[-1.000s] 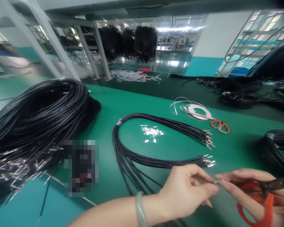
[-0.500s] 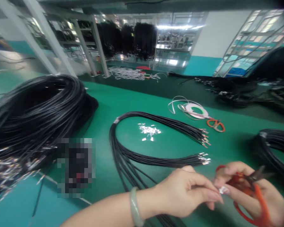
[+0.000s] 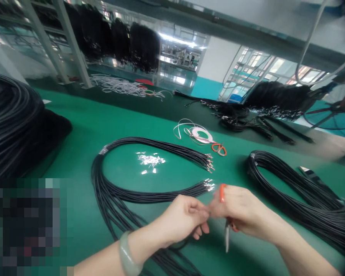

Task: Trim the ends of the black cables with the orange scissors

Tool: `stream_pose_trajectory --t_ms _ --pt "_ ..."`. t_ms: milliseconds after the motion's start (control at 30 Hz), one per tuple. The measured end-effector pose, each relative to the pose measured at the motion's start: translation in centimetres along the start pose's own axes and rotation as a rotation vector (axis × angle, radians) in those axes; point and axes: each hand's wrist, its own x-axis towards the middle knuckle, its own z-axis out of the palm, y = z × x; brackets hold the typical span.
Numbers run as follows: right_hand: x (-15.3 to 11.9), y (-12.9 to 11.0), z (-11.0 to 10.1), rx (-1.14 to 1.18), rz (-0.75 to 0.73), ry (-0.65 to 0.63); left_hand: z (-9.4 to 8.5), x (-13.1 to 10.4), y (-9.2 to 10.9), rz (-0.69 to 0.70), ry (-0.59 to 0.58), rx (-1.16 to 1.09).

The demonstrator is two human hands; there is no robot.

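My left hand (image 3: 186,216), with a pale green bangle (image 3: 129,253) on its wrist, is closed in a pinch; whatever its fingertips hold is hidden. My right hand (image 3: 238,207) meets it fingertip to fingertip and keeps hold of scissors (image 3: 227,235), an orange handle loop round a finger and the blades hanging down. Just beyond the hands lie the bare metal ends of a bundle of black cables (image 3: 158,197), bent in a U and bound by a clear tie at the bend. Inside that U is a small pile of white labels (image 3: 151,161).
Behind the bundle sit a roll of white tape (image 3: 201,135) and a second pair of orange-handled scissors (image 3: 219,149). Coiled black cables (image 3: 293,195) lie at right, with a dark flat object beside them. A large cable coil (image 3: 14,122) fills the left. A fan (image 3: 337,111) stands far right.
The view has swung right. My right hand has turned over, so the scissor blades now point down. The small white label seen between my fingertips before is out of sight.
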Motion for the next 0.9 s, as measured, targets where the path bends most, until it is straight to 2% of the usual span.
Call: stream_pose_trajectory --t_ms 67,133,200,267,300,333,367,433,533,633,700,800,900 --pt "0.8 -0.7 -0.9 -0.116 -0.030 -0.085 -0.2 0.3 -0.3 0.017 0.080 -0.106" --pt "1.7 -0.7 -1.4 -0.112 -0.047 -0.049 -0.6 0.7 -0.4 0.037 0.198 -0.253" --pt "3.3 0.0 -1.4 -0.044 -0.033 0.120 -1.1 1.0 -0.4 0.062 0.348 -0.375" --pt "5.9 1.5 -0.7 0.021 0.093 0.315 -1.2 1.1 -0.5 0.103 0.442 -0.398" --pt "7.4 2.4 0.0 0.061 0.192 0.381 -1.1 1.1 -0.7 0.122 0.456 -0.379" --pt "9.1 3.4 0.9 0.112 0.295 0.383 -0.8 1.0 -0.8 0.140 0.450 -0.353" --pt "10.8 4.3 2.0 0.207 0.361 0.330 -0.5 1.0 -1.0 0.145 0.431 -0.330" --pt "13.7 6.0 4.4 0.398 0.396 0.241 0.1 0.8 -1.3 0.104 0.380 -0.316" --pt "16.2 7.7 7.9 0.469 0.438 0.241 0.6 0.5 -1.4 0.015 0.302 -0.391" --pt "16.8 8.3 9.9 0.466 0.465 0.288 0.6 0.3 -1.1 0.090 0.279 -0.466" --pt "16.6 8.3 9.9 0.464 0.479 0.322 0.5 0.3 -1.0 0.160 0.274 -0.469" --pt "15.4 8.0 8.2 0.530 0.515 0.417 0.5 0.4 -1.0 0.196 0.299 -0.468" --pt "12.1 6.8 5.5 0.685 0.643 0.573 0.3 0.6 -0.9 0.193 0.376 -0.445"
